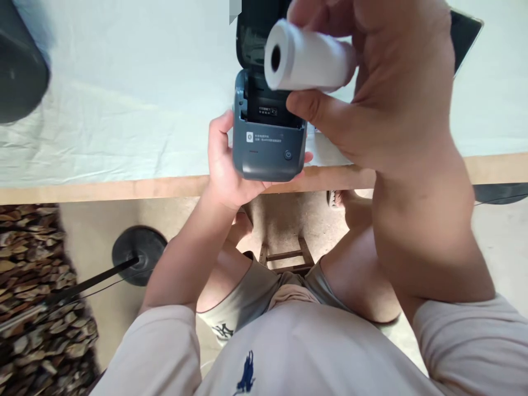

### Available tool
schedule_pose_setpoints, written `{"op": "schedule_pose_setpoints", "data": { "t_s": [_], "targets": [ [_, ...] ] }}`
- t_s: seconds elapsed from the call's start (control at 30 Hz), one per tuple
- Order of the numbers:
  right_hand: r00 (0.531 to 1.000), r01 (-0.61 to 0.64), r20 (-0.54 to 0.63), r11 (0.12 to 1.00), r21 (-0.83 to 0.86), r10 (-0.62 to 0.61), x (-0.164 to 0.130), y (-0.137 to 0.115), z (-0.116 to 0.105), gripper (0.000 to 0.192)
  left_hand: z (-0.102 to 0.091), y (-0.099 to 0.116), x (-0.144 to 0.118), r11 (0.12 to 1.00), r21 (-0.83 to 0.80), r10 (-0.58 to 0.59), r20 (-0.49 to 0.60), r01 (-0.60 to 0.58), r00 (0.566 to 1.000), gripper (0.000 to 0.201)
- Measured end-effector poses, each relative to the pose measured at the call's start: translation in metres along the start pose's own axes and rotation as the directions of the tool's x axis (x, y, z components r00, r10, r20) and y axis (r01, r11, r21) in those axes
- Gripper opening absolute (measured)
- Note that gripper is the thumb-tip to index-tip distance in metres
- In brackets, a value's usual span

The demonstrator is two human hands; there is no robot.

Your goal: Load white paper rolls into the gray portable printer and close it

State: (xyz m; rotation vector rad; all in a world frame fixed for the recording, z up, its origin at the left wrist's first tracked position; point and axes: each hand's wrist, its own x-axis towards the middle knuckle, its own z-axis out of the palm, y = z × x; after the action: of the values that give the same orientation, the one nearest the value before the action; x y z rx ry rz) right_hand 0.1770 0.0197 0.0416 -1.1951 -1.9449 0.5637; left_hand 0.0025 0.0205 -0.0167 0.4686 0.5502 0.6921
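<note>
Here, the left hand [226,170] cradled the open printer [264,157]; the right hand [388,104] pinched the paper roll [315,61], which a slackened pinch risked dropping

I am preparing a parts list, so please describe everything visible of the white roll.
The white roll is a short cylinder, seemingly paper, with a dark hole in its left end. It is held roughly sideways, that end turned partly toward the camera. The right hand grips it, thumb below and fingers above in the picture, partly hiding its right end. It is outside the open dark device.
</note>
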Motion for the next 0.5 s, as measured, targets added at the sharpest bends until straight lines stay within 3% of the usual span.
{"op": "schedule_pose_setpoints", "data": {
  "t_s": [0.17,0.37,0.5],
  "targets": [
    [0.996,-0.089,-0.03,0.953,-0.288,0.084,0.001,-0.009,0.001,0.032,0.009,-0.006,0.002,0.996,0.024,0.088,-0.059,-0.087,0.994,0.06],
    [0.989,-0.145,-0.046,0.917,-0.373,0.138,0.0,-0.002,0.009,0.027,0.016,-0.011,0.001,0.978,0.05,0.206,-0.121,-0.202,0.971,0.055],
    [0.996,-0.09,-0.034,0.956,-0.28,0.084,-0.002,-0.001,0.009,0.024,0.014,-0.013,0.001,0.964,0.061,0.265,-0.127,-0.259,0.956,0.058]
  ]
}}
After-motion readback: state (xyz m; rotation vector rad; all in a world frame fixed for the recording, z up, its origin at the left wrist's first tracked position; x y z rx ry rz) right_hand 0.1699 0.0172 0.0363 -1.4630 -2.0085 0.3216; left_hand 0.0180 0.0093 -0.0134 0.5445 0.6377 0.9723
